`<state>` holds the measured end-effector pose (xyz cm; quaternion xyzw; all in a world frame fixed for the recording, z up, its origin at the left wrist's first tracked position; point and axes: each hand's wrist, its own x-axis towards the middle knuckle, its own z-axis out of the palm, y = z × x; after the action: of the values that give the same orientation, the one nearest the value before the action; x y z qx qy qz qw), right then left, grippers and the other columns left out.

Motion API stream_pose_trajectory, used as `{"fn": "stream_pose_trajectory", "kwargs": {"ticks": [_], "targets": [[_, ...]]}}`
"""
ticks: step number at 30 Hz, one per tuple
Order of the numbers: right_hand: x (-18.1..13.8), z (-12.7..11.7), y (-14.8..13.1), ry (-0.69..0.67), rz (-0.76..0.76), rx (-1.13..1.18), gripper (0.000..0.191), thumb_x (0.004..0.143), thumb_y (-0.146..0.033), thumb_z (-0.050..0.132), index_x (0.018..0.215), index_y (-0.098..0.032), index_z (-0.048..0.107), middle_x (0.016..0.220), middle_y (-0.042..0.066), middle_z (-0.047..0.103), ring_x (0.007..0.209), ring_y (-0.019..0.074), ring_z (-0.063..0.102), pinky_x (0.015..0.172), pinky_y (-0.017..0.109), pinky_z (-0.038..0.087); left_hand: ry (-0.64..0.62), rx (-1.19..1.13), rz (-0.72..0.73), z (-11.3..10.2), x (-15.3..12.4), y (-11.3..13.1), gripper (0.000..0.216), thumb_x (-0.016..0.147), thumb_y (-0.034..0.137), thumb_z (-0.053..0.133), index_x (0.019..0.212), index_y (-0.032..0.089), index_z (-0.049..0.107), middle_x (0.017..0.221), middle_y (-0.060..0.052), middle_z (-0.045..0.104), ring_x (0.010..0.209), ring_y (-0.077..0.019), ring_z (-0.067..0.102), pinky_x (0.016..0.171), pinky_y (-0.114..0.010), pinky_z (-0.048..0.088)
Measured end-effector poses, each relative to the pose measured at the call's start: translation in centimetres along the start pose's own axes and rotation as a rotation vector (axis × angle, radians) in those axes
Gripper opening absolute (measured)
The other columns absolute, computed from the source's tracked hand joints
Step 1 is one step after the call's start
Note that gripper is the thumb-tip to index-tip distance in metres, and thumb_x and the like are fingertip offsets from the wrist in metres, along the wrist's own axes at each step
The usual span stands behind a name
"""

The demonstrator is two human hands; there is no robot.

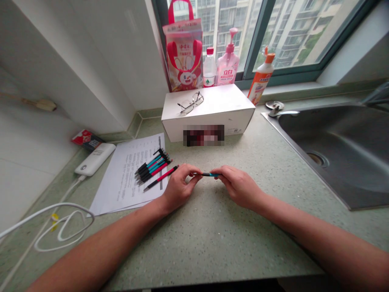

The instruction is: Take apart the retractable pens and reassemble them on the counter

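Both my hands hold one teal pen [207, 174] level above the speckled green counter [212, 235]. My left hand [179, 187] pinches its left end with curled fingers. At the pen's right end my right hand [238, 185] is closed round it. Just left of my left hand lies a bundle of several red and teal pens [152, 164] on printed paper sheets [127, 178], with one red pen [161, 177] lying apart, nearest my left hand.
A white box [209, 111] with glasses [191, 102] on top stands behind the hands. Bottles and a pink bag line the window sill. A steel sink [340, 150] is to the right. A power bank [95, 159] and white cable [57, 227] lie left.
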<state>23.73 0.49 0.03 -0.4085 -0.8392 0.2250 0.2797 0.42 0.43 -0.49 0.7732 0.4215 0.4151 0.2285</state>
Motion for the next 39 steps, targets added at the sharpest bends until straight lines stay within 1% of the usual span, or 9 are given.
{"fn": "stream_pose_trajectory", "kwargs": {"ticks": [4, 12, 20, 22, 24, 28, 32, 35, 39], "targets": [[0.0, 0.0, 0.0, 0.006, 0.006, -0.005, 0.026, 0.100, -0.016, 0.041, 0.115, -0.019, 0.062, 0.100, 0.008, 0.071, 0.091, 0.0203, 0.067, 0.080, 0.035, 0.052, 0.018, 0.011, -0.025, -0.1, 0.0, 0.0, 0.011, 0.094, 0.027, 0.065, 0.102, 0.019, 0.066, 0.090, -0.004, 0.072, 0.079, -0.0159, 0.067, 0.074, -0.029, 0.055], [0.0, 0.0, 0.1, 0.004, 0.014, 0.007, 0.026, 0.099, -0.016, 0.042, 0.115, -0.020, 0.062, 0.100, 0.007, 0.072, 0.092, 0.0194, 0.068, 0.081, 0.034, 0.052, 0.016, 0.023, -0.016, -0.1, 0.0, -0.1, 0.007, 0.094, 0.024, 0.064, 0.097, 0.019, 0.067, 0.089, -0.004, 0.072, 0.081, -0.0168, 0.067, 0.076, -0.030, 0.054], [0.3, -0.7, 0.0, -0.024, 0.095, 0.082, 0.025, 0.096, -0.019, 0.047, 0.109, -0.022, 0.068, 0.095, 0.005, 0.075, 0.087, 0.0192, 0.070, 0.077, 0.034, 0.053, 0.028, 0.055, 0.105, -0.2, 0.2, 0.2, 0.003, 0.093, 0.016, 0.064, 0.092, 0.019, 0.066, 0.085, -0.004, 0.071, 0.080, -0.0180, 0.063, 0.075, -0.033, 0.052], [0.6, -1.2, 0.2, 0.032, 0.155, 0.091, 0.019, 0.095, -0.028, 0.055, 0.105, -0.022, 0.071, 0.095, 0.006, 0.076, 0.083, 0.0198, 0.070, 0.075, 0.035, 0.053, 0.073, 0.061, 0.088, -0.1, 0.1, 0.3, 0.003, 0.092, 0.017, 0.064, 0.092, 0.019, 0.066, 0.084, -0.004, 0.069, 0.079, -0.0174, 0.063, 0.074, -0.032, 0.052], [0.9, -1.7, 0.5, 0.125, 0.234, 0.161, 0.023, 0.090, -0.041, 0.065, 0.101, -0.021, 0.072, 0.088, 0.006, 0.076, 0.075, 0.0193, 0.069, 0.067, 0.034, 0.054, 0.097, 0.066, 0.067, -0.1, 0.1, 0.5, 0.002, 0.092, 0.017, 0.064, 0.091, 0.018, 0.064, 0.082, -0.004, 0.067, 0.078, -0.0167, 0.062, 0.073, -0.031, 0.052], [1.4, -2.0, 1.0, 0.259, 0.407, 0.512, 0.036, 0.079, -0.050, 0.075, 0.093, -0.018, 0.068, 0.070, 0.003, 0.071, 0.061, 0.0171, 0.067, 0.058, 0.032, 0.056, -0.016, 0.046, 0.084, 0.0, 0.1, 0.6, 0.002, 0.090, 0.016, 0.061, 0.089, 0.018, 0.061, 0.080, -0.002, 0.065, 0.073, -0.0151, 0.061, 0.071, -0.029, 0.051], [1.4, -1.2, 0.6, 0.291, 0.394, 0.744, 0.049, 0.080, -0.046, 0.075, 0.118, -0.017, 0.064, 0.075, 0.002, 0.070, 0.074, 0.0205, 0.072, 0.067, 0.037, 0.062, -0.146, 0.026, 0.199, 0.0, 0.2, 0.9, 0.009, 0.089, 0.011, 0.054, 0.089, 0.018, 0.059, 0.080, -0.004, 0.065, 0.074, -0.0163, 0.060, 0.071, -0.031, 0.050], [1.3, -0.6, 0.3, 0.247, 0.422, 0.825, 0.066, 0.086, -0.045, 0.069, 0.143, -0.017, 0.051, 0.081, 0.004, 0.072, 0.084, 0.0235, 0.074, 0.068, 0.039, 0.064, -0.164, 0.041, 0.233, -0.1, 0.2, 1.0, 0.012, 0.088, 0.009, 0.052, 0.089, 0.019, 0.059, 0.080, -0.004, 0.064, 0.075, -0.0173, 0.059, 0.070, -0.031, 0.049], [1.1, -0.2, 0.1, 0.214, 0.456, 0.803, 0.063, 0.089, -0.044, 0.065, 0.145, -0.018, 0.052, 0.084, 0.006, 0.074, 0.082, 0.0218, 0.073, 0.068, 0.038, 0.064, -0.157, 0.080, 0.244, 0.0, 0.1, 0.9, 0.012, 0.088, 0.009, 0.053, 0.090, 0.019, 0.059, 0.081, -0.005, 0.063, 0.076, -0.0178, 0.058, 0.070, -0.031, 0.048]]}}
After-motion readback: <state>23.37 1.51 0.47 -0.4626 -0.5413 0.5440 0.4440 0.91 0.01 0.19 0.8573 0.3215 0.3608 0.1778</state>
